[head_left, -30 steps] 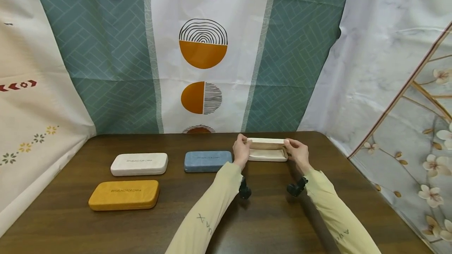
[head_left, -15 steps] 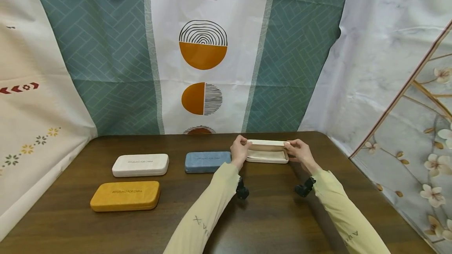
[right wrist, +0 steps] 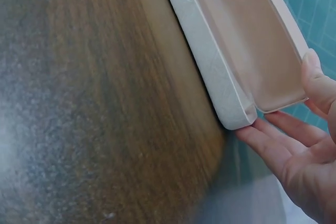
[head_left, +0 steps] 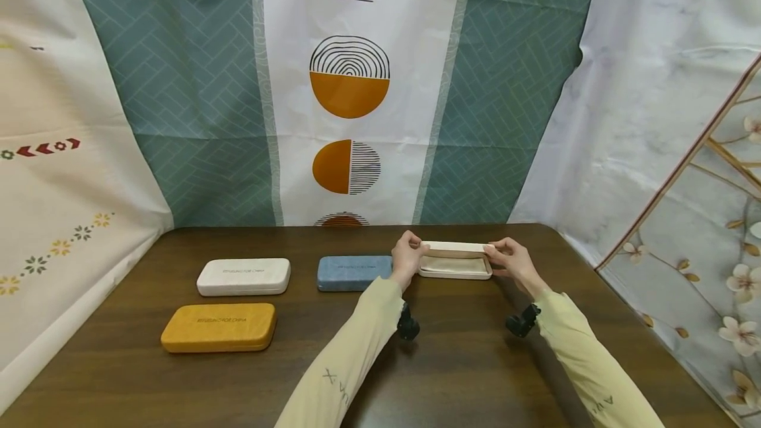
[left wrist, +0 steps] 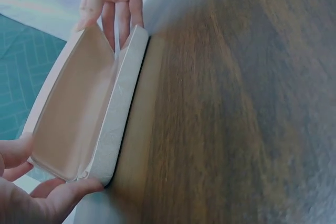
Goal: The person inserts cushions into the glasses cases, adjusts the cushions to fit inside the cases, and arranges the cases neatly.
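Observation:
A cream-white glasses case (head_left: 455,275) with a beige lining (left wrist: 79,103) stands with its lid raised at the back right of the table. My left hand (head_left: 407,257) is at its left end; in the left wrist view the thumb and fingers grip the lid's corner, with other fingers at the base. At the opposite end my right hand (head_left: 514,261) holds the lid. The right wrist view shows its thumb (right wrist: 313,72) on the lid's rim and fingertips against the end of the base. No glasses show in the visible part of the lining.
A blue glasses case (head_left: 352,273) lies just left of my left hand. Farther left are a white case (head_left: 244,277) and, nearer me, a yellow case (head_left: 218,327), both shut. Patterned cloths (head_left: 511,84) hang behind and beside the brown wooden table (head_left: 464,362).
The cream case has shifted slightly toward me, its lid still raised between both hands. My right wrist has swung a little outward to the right. The head view has turned slightly left.

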Demonstrator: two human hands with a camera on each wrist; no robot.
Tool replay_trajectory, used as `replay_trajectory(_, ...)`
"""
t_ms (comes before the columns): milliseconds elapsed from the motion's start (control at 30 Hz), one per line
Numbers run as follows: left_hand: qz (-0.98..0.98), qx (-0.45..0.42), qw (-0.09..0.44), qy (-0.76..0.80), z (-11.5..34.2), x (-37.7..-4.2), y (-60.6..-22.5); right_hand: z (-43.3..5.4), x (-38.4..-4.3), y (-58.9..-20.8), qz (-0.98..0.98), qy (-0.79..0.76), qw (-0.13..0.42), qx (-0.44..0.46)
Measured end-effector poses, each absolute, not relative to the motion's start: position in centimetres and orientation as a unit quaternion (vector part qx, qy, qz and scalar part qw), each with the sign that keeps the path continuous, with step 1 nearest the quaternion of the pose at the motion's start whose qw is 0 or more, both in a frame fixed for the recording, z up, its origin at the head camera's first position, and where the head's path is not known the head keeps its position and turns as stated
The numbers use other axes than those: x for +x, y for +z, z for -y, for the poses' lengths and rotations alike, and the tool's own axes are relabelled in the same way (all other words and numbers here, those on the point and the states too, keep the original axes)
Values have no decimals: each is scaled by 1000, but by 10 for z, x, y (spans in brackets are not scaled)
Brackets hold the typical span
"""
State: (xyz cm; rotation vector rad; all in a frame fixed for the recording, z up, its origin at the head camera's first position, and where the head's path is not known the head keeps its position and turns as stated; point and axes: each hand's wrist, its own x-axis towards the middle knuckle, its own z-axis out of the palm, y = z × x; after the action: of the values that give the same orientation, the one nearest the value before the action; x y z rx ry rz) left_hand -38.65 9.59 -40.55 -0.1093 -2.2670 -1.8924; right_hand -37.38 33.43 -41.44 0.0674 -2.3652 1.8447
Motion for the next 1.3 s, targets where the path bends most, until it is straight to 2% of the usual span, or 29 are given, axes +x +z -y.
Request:
replay_trajectory(633,769,-54,109,-628,-93,-377,-409,-339,-370,-415,775,627,54,59)
replay_trajectory(867,765,-51,141,-626,-94,-375,-409,-338,-372,-414,766,638,53,59)
replay_trajectory(1300,756,-27,164,-632,-99,-371,-412,-341,-369,-419,766,638,46,67)
